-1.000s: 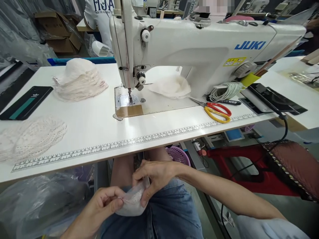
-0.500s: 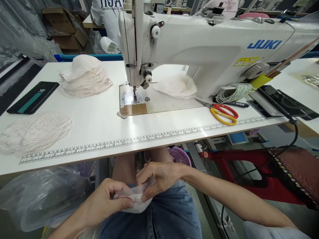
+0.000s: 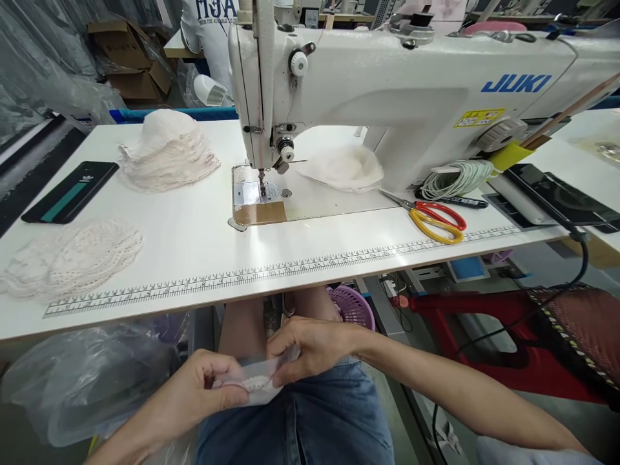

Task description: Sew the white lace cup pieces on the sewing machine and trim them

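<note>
Above my lap, a small piece of thin white fabric (image 3: 258, 385) with a lacy strip along it is stretched between my two hands. My left hand (image 3: 208, 382) pinches its left end between thumb and fingers. Its right end is gripped by my right hand (image 3: 303, 352), thumb in front and fingers curled behind. Both hands are below the front edge of the sewing table (image 3: 194, 239). A white sewing machine (image 3: 368, 84) stands on that table, with a pale fabric piece (image 3: 349, 169) lying under its arm.
A stack of pale fabric cups (image 3: 167, 152), a lace pile (image 3: 77, 258) and a dark phone-shaped case (image 3: 70, 192) lie at the left. Red-and-yellow scissors (image 3: 431, 219) and a coil of cord (image 3: 455, 179) lie right. Below are a plastic bag (image 3: 92, 381) and purple basket (image 3: 353, 307).
My left hand has shifted slightly left, and the fabric between the hands is drawn out a little more, showing more of its lacy strip. My right hand keeps its hold.
</note>
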A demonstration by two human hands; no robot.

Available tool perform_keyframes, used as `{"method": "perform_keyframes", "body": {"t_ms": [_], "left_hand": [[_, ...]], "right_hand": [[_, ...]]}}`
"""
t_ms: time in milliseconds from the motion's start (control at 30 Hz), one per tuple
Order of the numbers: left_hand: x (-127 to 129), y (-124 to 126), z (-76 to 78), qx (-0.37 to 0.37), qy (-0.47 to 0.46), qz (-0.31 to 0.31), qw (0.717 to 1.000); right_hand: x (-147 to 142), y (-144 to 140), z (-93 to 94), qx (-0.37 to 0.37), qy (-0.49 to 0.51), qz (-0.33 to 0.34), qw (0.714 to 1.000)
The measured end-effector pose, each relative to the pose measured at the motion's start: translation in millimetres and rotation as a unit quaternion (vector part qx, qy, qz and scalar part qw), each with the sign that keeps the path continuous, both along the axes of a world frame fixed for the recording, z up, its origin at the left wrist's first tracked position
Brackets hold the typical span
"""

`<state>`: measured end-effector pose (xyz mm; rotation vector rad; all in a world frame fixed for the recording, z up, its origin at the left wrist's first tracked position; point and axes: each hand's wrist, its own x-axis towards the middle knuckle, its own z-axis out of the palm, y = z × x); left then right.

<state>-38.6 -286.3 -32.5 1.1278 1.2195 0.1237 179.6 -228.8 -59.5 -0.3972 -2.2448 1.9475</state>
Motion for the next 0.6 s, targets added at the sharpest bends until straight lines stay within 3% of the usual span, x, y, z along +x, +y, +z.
{"method": "perform_keyframes", "body": {"t_ms": [133, 267, 600], "left_hand": [[4, 4, 1.2, 0.003, -0.002, -0.029, 1.0], [8, 6, -0.8, -0.012, 0.008, -0.009, 1.0], [-5, 0, -4.1, -0.051, -0.04, 0.015, 0.998]], "right_hand": [[-3, 0, 4.8, 0.038, -0.023, 0.009, 0.999], [2, 3, 6.7, 0.057, -0.04, 0.021, 0.997], [11, 4, 7.2, 0.026, -0.07, 0.024, 0.997]]}}
